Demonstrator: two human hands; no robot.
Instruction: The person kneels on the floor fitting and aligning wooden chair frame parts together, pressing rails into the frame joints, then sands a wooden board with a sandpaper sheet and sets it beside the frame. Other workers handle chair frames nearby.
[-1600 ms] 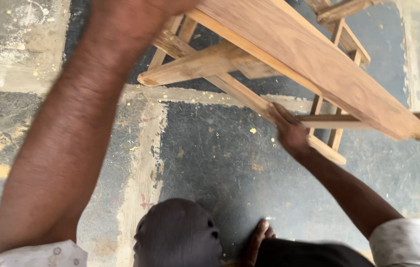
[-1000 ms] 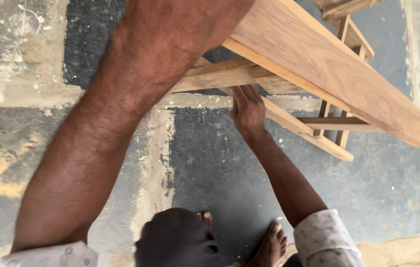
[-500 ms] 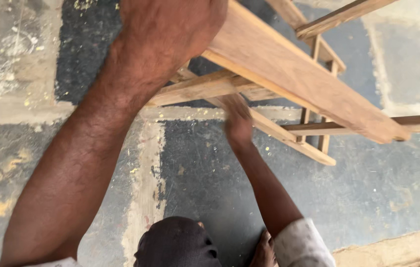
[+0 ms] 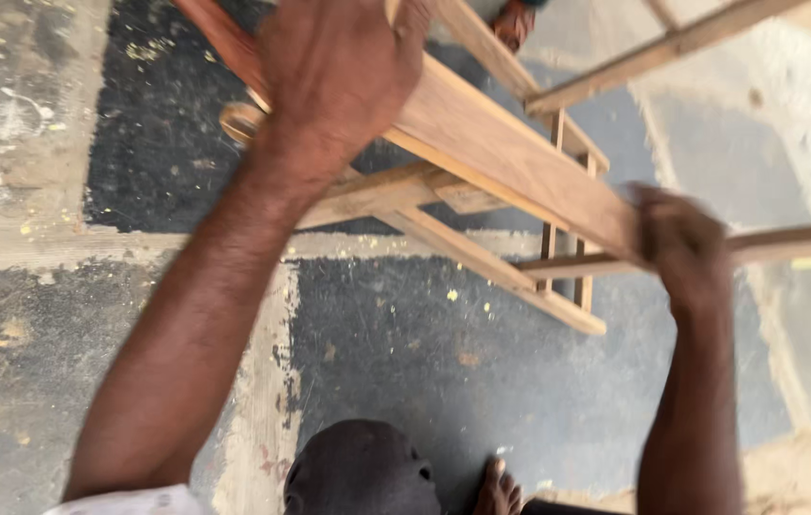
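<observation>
Left hand (image 4: 339, 76) closed over the upper end of a sloping wooden plank (image 4: 510, 157); right hand (image 4: 680, 246), blurred, clasped on its lower end. The plank spans both hands, above a wooden frame (image 4: 482, 262). Below the hands lies a patchy concrete floor (image 4: 405, 353).

Below me lies a rough concrete floor (image 4: 33, 315) with big dark grey patches, pale worn strips between them, and small yellow flecks scattered over it. At the bottom edge I see my dark rounded knee (image 4: 360, 472) and, just beside it, the toes of my bare foot (image 4: 498, 491) on the dark patch. At the top edge, a reddish-brown foot of another person (image 4: 512, 23) shows against the pale floor.
</observation>
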